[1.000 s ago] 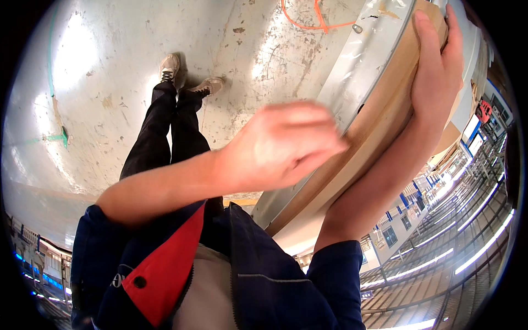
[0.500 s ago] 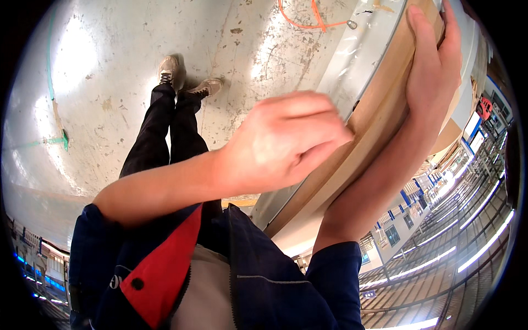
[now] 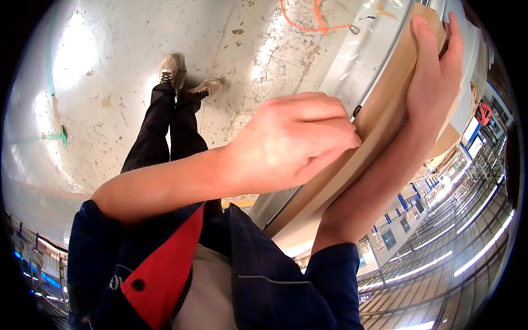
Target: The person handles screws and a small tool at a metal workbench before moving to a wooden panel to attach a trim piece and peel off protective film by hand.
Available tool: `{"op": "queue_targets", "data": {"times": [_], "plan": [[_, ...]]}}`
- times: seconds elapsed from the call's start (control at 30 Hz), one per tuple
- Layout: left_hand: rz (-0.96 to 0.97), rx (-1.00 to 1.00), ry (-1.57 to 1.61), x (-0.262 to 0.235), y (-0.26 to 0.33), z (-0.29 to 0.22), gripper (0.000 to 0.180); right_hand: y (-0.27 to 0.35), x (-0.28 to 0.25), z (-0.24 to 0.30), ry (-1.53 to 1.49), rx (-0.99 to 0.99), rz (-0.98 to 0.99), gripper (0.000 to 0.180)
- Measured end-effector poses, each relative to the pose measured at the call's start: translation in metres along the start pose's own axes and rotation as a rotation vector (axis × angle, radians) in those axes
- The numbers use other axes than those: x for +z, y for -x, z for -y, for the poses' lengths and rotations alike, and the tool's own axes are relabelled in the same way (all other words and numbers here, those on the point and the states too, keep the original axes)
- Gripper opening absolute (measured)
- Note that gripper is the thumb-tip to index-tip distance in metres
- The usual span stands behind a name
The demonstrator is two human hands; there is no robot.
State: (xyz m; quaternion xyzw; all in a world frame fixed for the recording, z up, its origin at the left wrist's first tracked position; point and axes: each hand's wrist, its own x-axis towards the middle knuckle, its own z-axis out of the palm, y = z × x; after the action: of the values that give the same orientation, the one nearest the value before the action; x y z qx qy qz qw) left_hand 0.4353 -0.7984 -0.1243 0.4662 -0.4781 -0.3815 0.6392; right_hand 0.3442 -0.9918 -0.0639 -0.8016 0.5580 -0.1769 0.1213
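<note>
Since the earlier frames, the left hand (image 3: 291, 143) has shifted rightward and now meets the near edge of the brown panel (image 3: 385, 104), where before it hovered short of it. Its fingers are curled and bunched against the panel's long edge; whether they pinch anything between them cannot be told, because the knuckles hide the fingertips. The right hand (image 3: 434, 71) has stayed at the far end of the panel, fingers extended flat and wrapped over its upper corner, pressing on it rather than clenching.

Position of the panel: it is carried upright on its long edge, running diagonally from the lower centre of the view to the upper right, held between both hands and close to the person's chest. Touching its left face lies a grey metal frame (image 3: 363, 60) covered with clear plastic film, with a curved rim and a small dark fastener just beside the left hand's fingertips.

Open room: left of the frame, the concrete floor (image 3: 110, 66) is bare apart from scuffs, a green tape mark (image 3: 58, 136) near the left rim, and an orange cord (image 3: 313, 16) at the top edge. The person's legs and shoes (image 3: 187, 77) stand well apart from the panel's lower end. Right of the panel, shelving and blue-marked racks (image 3: 440, 209) crowd the view.

Whether anything here is a container cannot be told.
</note>
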Motion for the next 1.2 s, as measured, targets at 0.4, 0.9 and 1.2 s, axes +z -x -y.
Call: {"op": "queue_targets", "data": {"times": [0.4, 0.9, 1.2], "plan": [[0.02, 0.022, 0.0, -0.007, 0.0, 0.006, 0.014, -0.002, 0.001, -0.003, 0.012, -0.008, -0.017, 0.08], [-0.011, 0.006, -0.033, -0.003, -0.018, 0.007, 0.012, 0.007, 0.01, 0.014, -0.062, -0.088, -0.092, 0.065], [0.32, 0.011, 0.016, -0.011, 0.089, -0.015, 0.018, 0.008, 0.007, 0.011, -0.035, -0.12, -0.074, 0.058]]}}
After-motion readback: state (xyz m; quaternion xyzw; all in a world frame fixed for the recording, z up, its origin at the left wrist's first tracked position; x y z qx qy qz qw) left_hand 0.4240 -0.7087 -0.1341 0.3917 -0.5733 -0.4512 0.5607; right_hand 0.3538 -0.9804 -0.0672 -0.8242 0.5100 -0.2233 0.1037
